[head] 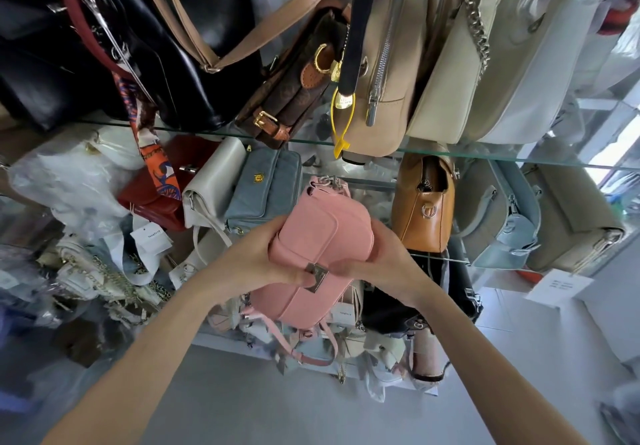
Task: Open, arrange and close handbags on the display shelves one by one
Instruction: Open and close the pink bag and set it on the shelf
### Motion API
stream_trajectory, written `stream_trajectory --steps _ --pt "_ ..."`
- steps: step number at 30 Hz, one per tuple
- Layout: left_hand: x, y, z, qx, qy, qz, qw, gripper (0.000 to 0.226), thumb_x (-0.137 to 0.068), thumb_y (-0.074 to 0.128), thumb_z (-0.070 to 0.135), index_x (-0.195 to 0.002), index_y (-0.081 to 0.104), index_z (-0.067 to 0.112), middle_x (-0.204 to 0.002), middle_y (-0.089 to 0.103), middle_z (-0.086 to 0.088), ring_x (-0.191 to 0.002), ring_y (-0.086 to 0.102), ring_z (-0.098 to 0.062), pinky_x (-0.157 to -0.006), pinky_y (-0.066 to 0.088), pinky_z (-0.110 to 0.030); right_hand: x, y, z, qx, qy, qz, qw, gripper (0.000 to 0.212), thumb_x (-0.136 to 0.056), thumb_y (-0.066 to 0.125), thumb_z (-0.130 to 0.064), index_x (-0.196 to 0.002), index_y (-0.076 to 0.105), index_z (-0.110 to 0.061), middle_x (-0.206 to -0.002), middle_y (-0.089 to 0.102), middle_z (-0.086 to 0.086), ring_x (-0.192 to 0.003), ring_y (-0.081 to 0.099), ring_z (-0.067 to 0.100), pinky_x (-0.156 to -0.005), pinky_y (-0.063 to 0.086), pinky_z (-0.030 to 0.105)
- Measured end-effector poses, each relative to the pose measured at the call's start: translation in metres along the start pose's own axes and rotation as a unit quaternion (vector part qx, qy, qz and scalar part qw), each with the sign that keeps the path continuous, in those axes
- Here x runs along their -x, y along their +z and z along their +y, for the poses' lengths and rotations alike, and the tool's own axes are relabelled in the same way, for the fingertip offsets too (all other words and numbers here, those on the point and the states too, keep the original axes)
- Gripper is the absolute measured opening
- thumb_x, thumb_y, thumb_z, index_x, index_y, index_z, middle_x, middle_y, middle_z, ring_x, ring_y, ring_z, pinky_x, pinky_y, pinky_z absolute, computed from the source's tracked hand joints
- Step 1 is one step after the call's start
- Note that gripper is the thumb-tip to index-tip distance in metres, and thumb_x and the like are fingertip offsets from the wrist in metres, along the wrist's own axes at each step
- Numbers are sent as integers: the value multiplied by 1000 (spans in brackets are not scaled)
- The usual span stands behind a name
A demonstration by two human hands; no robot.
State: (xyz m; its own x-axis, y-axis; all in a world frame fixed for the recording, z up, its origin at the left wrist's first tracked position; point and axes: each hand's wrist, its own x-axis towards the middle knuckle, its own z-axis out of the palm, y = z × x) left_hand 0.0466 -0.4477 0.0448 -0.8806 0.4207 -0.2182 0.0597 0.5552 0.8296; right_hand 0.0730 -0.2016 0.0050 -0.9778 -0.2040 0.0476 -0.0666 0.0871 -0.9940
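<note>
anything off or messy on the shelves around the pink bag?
Yes. The tan handbag right of the pink handbag sits with its top zip gaping open. Lower left, a heap of chain-strap bags lies tangled with loose tags. Both hands, left hand and right hand, grip the pink handbag, flap down.
</note>
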Motion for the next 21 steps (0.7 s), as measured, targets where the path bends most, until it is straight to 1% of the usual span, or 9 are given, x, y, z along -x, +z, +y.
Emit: stream_trajectory --steps 4,8,11,13,14,15,16,17,21 --pt "2 -14 -11 24 -68 -59 996 70 -86 73 -7 -132 52 41 -122 72 11 -116 69 -18 -102 56 -46 6 13 5 138 -95 62 984 65 -67 97 -20 -119 58 -21 -101 70 -18 -96 69 -1 -70 56 19" --pt "10 -11 -20 167 -183 -80 966 35 -101 61 23 -134 57 13 -127 69 -22 -103 73 -40 -90 59 -59 14 28 21 235 -176 80 953 69 -67 93 -44 -122 54 -31 -109 70 -15 -87 73 8 -61 62 30" --pt "15 -1 -18 241 -190 19 951 30 -104 48 19 -125 62 2 -81 67 -23 -96 67 -44 -77 62 -33 17 52 32 377 -332 104 858 73 -57 87 -48 -120 54 -28 -111 72 -9 -85 72 12 -58 59 36" --pt "28 3 -7 273 -163 -5 948 38 -106 51 18 -110 71 -13 -63 67 -20 -89 71 -28 -73 54 -12 19 68 44 420 -429 118 790 65 -58 83 -34 -117 58 -23 -110 73 -3 -96 72 18 -60 56 34" --pt "23 4 -17 294 -155 -44 942 41 -101 63 25 -98 75 -14 -75 70 -33 -90 73 -18 -80 53 -10 20 73 49 429 -457 134 768 58 -63 80 -29 -117 60 -22 -110 73 0 -101 71 21 -61 56 35" --pt "19 4 -15 317 -179 -71 929 47 -94 74 35 -105 76 -10 -105 68 -42 -105 72 -16 -101 51 -18 21 74 53 432 -470 151 755 53 -68 78 -26 -118 61 -22 -111 71 1 -105 71 24 -65 56 35" --pt "18 3 -15 340 -200 -99 913 56 -92 76 40 -121 70 -7 -129 60 -37 -122 63 -22 -118 41 -32 21 75 56 433 -475 165 748 48 -74 74 -26 -120 60 -23 -115 67 1 -109 69 26 -69 57 36" --pt "16 3 -19 350 -195 -124 908 58 -94 74 38 -132 64 -5 -136 55 -30 -129 55 -28 -123 32 -40 21 74 59 436 -478 173 743 44 -80 70 -27 -122 60 -24 -119 62 1 -112 66 27 -74 57 36" --pt "11 -6 -29 344 -190 -111 913 58 -89 76 23 -138 57 -2 -127 63 -27 -114 63 -33 -100 50 -45 13 74 59 425 -467 136 764 56 -73 82 -40 -122 58 -28 -120 53 0 -105 58 26 -69 55 38"
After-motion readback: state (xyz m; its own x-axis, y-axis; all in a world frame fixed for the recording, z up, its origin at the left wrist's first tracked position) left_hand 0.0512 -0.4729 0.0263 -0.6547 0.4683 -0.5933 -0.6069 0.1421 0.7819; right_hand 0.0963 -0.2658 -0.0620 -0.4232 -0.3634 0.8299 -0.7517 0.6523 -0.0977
